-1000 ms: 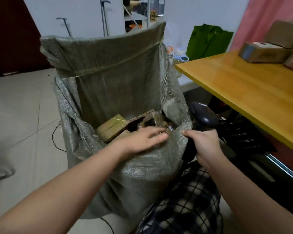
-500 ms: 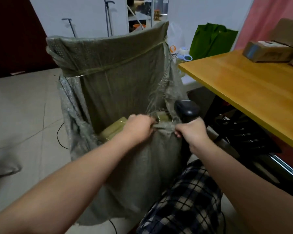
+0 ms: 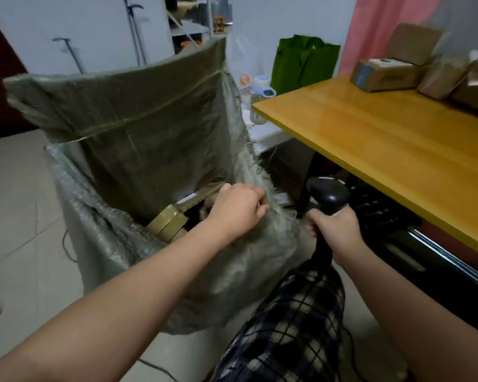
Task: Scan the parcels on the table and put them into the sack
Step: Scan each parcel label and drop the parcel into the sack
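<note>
Half a second ago the two hands were bunched together on the near rim of the grey-green woven plastic sack (image 3: 149, 133). Now they are drawn apart, the mouth gapes wider, and more of the load inside shows.

The left hand (image 3: 236, 209) reaches forward, palm down, over the frayed near-right rim. Its fingers are curled together and grip the fabric. The right hand (image 3: 334, 230) sits just right of the sack, its fingers wrapped tight round the handle of a black handheld barcode scanner (image 3: 329, 193), whose head stands up above the fist. Whether this hand also pinches the sack cloth cannot be told.

Inside the sack lie a yellow-taped cardboard box (image 3: 167, 220) and, behind it, a flat brown cardboard parcel (image 3: 202, 195). More brown cardboard parcels (image 3: 384, 75) stand at the far end of the yellow wooden table (image 3: 384, 139), well apart from both hands. A knee in checked cloth (image 3: 293, 321) rises below the right hand.
</note>
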Available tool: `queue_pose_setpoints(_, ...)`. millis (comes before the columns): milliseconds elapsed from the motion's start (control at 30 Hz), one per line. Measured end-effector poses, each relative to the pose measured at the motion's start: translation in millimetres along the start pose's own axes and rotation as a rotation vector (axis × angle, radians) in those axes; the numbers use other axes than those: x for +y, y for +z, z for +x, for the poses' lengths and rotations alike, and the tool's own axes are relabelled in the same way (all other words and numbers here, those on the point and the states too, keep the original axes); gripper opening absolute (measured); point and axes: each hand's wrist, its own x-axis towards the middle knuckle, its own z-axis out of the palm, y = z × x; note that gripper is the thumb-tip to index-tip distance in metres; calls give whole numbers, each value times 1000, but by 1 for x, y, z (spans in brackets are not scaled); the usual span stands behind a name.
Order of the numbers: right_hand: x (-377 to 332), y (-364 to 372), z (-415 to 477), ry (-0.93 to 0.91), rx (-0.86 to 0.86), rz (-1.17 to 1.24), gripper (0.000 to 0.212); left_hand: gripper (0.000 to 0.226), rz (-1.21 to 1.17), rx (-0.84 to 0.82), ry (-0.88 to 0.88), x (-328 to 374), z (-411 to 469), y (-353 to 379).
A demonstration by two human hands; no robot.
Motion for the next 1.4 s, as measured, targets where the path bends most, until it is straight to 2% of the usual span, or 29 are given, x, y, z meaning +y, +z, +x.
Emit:
queue_pose_setpoints(200,-26,-113,2,-187,266,-145,25,20,-173,-25,216,87,78,-7)
queue_pose_setpoints(333,-19,-190,-19,-198,443,-190,30,21,-284,-72,389,168,112,0)
queue_pose_setpoints(433,-13,-244,-37,-184,591,-164,20,28,-329,-131,459,230,129,12)
queue_pose_setpoints(533,-8,-290,-50,-119,680,-28,13,43,-406,-138,484,289,143,24)
queue_pose_setpoints(700,-10,-326,-61,-109,697,244,6,90,-560,-170,403,365,168,31)
queue_pose_setpoints(767,-14,-333,-64,-120,690,320,6,98,-523,-198,392,388,178,32)
queue_pose_setpoints(833,-17,-341,-65,-144,708,340,7,94,-427,-228,424,403,186,32)
queue_pose_setpoints(900,-19,-349,-67,-172,741,324,9,84,-431,-277,432,409,192,33)
queue_pose_setpoints(1000,-19,-356,-68,-183,724,362,7,70,-611,-359,344,400,202,26)
queue_pose_setpoints(1100,-19,-353,-62,-166,677,366,4,65,-830,-535,228,375,213,15)
queue_pose_setpoints(1133,-21,-349,-59,-162,658,357,3,61,-828,-530,201,365,217,13)
queue_pose_setpoints(1200,-25,-341,-52,-171,632,336,5,46,-714,-328,202,350,222,12)
queue_pose_setpoints(1267,-28,-333,-46,-181,631,333,7,37,-621,-66,310,345,223,13)
queue_pose_setpoints(1300,-30,-331,-43,-184,634,340,8,37,-604,-2,398,346,222,13)
queue_pose_setpoints(1367,-30,-328,-41,-183,635,347,10,40,-503,-35,537,350,221,15)
queue_pose_setpoints(1400,-30,-328,-41,-183,632,345,10,46,-447,-91,546,352,220,17)
